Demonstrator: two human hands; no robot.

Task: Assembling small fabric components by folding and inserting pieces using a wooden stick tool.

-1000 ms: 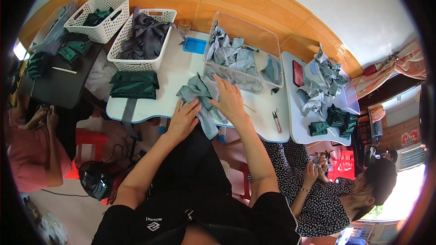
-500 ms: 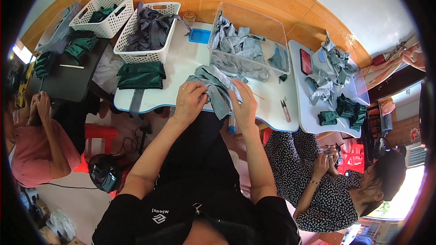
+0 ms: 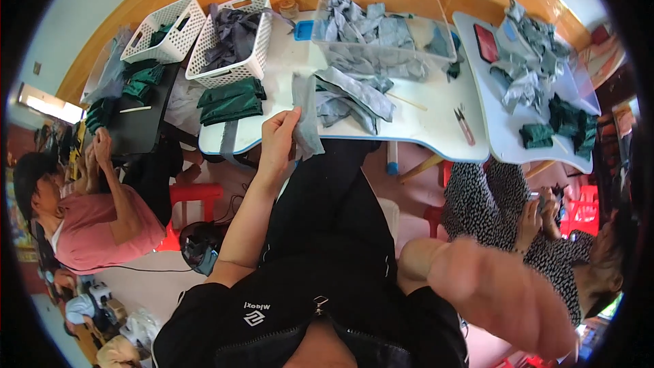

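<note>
My left hand (image 3: 276, 144) pinches a grey-green fabric strip (image 3: 307, 114) near the table's front edge, and the strip stands up from the fingers and hangs over the edge. Just right of it, several grey fabric pieces (image 3: 354, 100) lie loosely piled on the white table. My right hand (image 3: 501, 293) is raised off the table at the lower right, close to the camera. Motion smears its fingers, so I cannot see whether anything is in them. To the left of the strip, dark green folded fabric (image 3: 231, 101) rests on the table.
A clear plastic box (image 3: 439, 24) of grey fabric stands behind the pile. Thread snips (image 3: 464, 127) and a thin stick (image 3: 409, 101) lie to the right. White baskets (image 3: 264, 48) stand at the back left. One person (image 3: 109, 225) sits left, another (image 3: 579, 266) right.
My left hand now holds one strip apart from the fabric pile. My right hand has left the fabric and swung back to the lower right. The view has shifted.
</note>
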